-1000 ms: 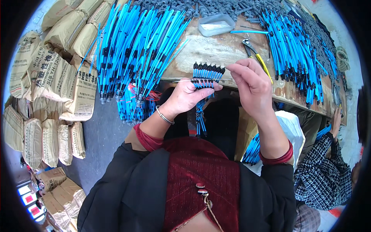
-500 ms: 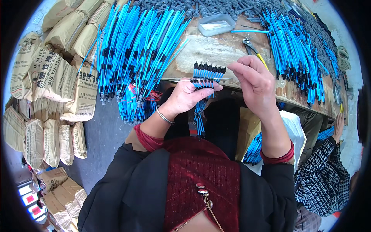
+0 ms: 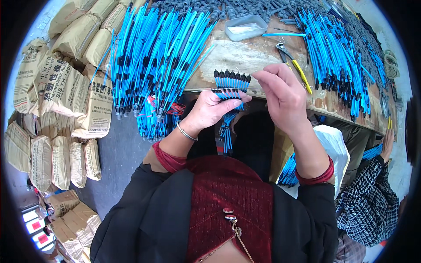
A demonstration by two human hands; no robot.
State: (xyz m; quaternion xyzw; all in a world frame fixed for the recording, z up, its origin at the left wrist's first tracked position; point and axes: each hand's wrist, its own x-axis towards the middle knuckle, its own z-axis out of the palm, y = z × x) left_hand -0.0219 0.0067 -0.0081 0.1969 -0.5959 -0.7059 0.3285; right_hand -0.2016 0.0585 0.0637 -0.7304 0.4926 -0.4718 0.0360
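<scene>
My left hand (image 3: 211, 110) is closed around a fanned row of thin blue tubes (image 3: 231, 83) with black tips. Their black upper ends stand side by side above my fingers, and the lower ends hang down below the palm. Across the row, just over the fingers, lies a thin pale rod or wire. My right hand (image 3: 285, 98) is raised at the row's right end, thumb and fingertips pinched together beside the last black tip. Whatever that pinch holds is too fine to make out.
A wooden table (image 3: 228, 57) bears large piles of blue tubes (image 3: 153, 57), grey fittings (image 3: 258, 9), a clear plastic box (image 3: 245, 28) and yellow-handled pliers (image 3: 294, 63). Paper sacks (image 3: 57, 83) are stacked at left. At right, a co-worker's hand (image 3: 387, 144) rests by the table edge.
The row of tubes in my left hand has shifted slightly left. My right hand has moved a little left with it, still pinched.
</scene>
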